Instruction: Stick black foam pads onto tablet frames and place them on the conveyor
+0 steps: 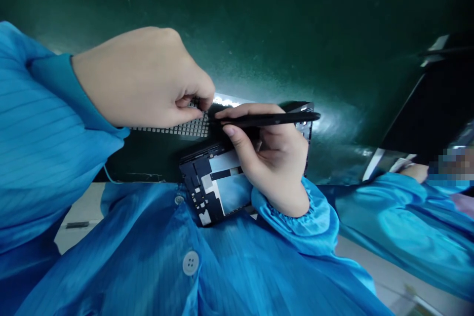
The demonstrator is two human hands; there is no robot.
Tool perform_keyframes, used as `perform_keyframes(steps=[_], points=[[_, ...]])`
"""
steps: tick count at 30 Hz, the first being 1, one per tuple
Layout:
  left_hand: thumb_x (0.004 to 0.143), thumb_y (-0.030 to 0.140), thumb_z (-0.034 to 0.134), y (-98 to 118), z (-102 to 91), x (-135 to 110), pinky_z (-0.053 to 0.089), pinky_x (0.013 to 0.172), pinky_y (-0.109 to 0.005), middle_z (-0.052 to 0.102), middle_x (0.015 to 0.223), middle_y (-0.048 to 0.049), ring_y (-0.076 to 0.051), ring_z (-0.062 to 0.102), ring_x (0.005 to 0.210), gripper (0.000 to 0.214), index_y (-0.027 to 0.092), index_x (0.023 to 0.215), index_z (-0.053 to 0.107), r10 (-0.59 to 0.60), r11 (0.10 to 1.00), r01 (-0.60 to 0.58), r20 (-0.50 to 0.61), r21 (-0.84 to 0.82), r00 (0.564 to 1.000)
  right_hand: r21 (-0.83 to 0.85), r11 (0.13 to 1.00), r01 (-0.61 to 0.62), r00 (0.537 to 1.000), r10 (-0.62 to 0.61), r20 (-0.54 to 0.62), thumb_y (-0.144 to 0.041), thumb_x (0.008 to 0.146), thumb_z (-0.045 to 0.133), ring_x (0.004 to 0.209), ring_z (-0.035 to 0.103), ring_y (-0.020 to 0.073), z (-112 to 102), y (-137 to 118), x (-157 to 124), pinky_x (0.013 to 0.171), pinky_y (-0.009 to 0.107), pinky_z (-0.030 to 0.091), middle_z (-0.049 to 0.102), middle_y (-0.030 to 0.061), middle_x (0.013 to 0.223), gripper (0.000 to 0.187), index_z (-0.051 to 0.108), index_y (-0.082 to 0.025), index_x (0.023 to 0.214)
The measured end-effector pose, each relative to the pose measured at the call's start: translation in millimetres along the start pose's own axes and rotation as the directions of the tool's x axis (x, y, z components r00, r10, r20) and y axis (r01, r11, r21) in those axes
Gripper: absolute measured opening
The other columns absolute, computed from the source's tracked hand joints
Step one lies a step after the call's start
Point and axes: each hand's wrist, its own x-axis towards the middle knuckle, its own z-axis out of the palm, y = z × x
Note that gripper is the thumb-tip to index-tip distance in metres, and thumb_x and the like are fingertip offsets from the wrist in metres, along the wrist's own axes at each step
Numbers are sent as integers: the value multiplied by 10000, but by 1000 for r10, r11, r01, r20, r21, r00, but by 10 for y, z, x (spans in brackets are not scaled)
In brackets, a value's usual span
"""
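Observation:
My left hand is closed over a sheet of small pale square pads, its thumb and forefinger pinching near the sheet's right end. Much of that sheet is hidden under the hand. In my right hand lies a slim black pair of tweezers, its tip pointing left toward the pads. The tip is dark, and whether it grips a pad cannot be made out. Beneath my right hand is an opened smartphone with its inner parts exposed, tilted at the table's near edge and partly covered by the hand.
The green tabletop stretches away in front, with a few pale specks on it. On the right is a large dark panel-like object. Another person's blue sleeve and hand are close by at the right.

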Motion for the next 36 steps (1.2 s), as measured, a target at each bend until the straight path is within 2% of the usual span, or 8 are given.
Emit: perform_keyframes(steps=[12, 16, 20, 22, 25, 29, 32, 36], points=[[1029, 520, 312, 38, -42, 18, 589, 1077, -536, 637, 703, -32, -263, 721, 943, 614, 238, 967, 853, -28, 1000, 28, 22, 2, 999, -14, 999, -36, 998, 36, 54, -173, 1063, 741, 1107, 850, 211, -35, -68, 75, 1030, 427, 712, 870, 25, 1151, 139, 759, -264, 1167], [1038, 521, 328, 39, -22, 14, 572, 1106, -560, 706, 789, -26, -274, 731, 946, 581, 282, 1013, 857, -56, 998, 57, 21, -34, 998, 204, 977, -55, 985, 86, -149, -181, 1075, 731, 1062, 838, 197, 3, -106, -134, 999, 416, 718, 836, 10, 1113, 169, 741, -287, 1207], [1053, 567, 299, -14, 25, 1, 593, 1060, -525, 737, 797, -24, -238, 698, 839, 636, 267, 1009, 858, 12, 999, -13, -37, -41, 999, 213, 977, -7, 939, 80, -333, -215, 1089, 706, 1018, 820, 195, 45, -111, -394, 928, 401, 728, 790, 21, 1076, 159, 723, -282, 1231], [1061, 559, 287, -43, 41, -6, 605, 1035, -499, 745, 795, -24, -214, 662, 778, 645, 259, 1008, 855, 41, 999, -43, -60, -27, 997, 165, 986, 8, 956, 41, -292, -182, 1071, 709, 1052, 831, 209, 5, -110, -373, 946, 417, 733, 814, 31, 1113, 214, 721, -280, 1261], [1041, 529, 311, -62, 40, -6, 606, 1003, -479, 739, 779, -22, -215, 636, 744, 593, 278, 1005, 847, 57, 998, -57, -56, -7, 997, 55, 998, 36, 994, -30, -101, -159, 1029, 768, 1111, 843, 224, -114, -96, -134, 1023, 439, 718, 856, 31, 1168, 245, 744, -280, 1241], [1003, 499, 349, -35, 10, 10, 541, 1123, -516, 773, 938, 1, -273, 730, 951, 513, 338, 1031, 835, 10, 1000, -10, 26, -22, 1000, 19, 1000, 19, 986, -21, 164, -252, 1069, 756, 1127, 847, 217, -198, -15, 192, 1046, 420, 721, 867, 32, 1195, 124, 745, -271, 1191], [960, 470, 396, -14, -6, 20, 555, 1127, -513, 773, 952, 15, -284, 754, 1012, 471, 360, 1039, 847, -35, 999, 34, 59, 12, 998, 31, 1000, -4, 983, -1, 182, -259, 1069, 757, 1134, 846, 222, -169, 43, 232, 1056, 431, 721, 865, 31, 1193, 129, 739, -277, 1196], [948, 468, 383, -14, -1, 8, 603, 990, -465, 794, 899, 1, -249, 714, 844, 497, 350, 1018, 860, -2, 999, 1, 24, 53, 1000, 38, 999, -36, 987, 30, 159, -289, 1062, 767, 1122, 848, 243, -124, 52, 182, 1048, 471, 730, 866, 32, 1186, 116, 743, -306, 1174]])
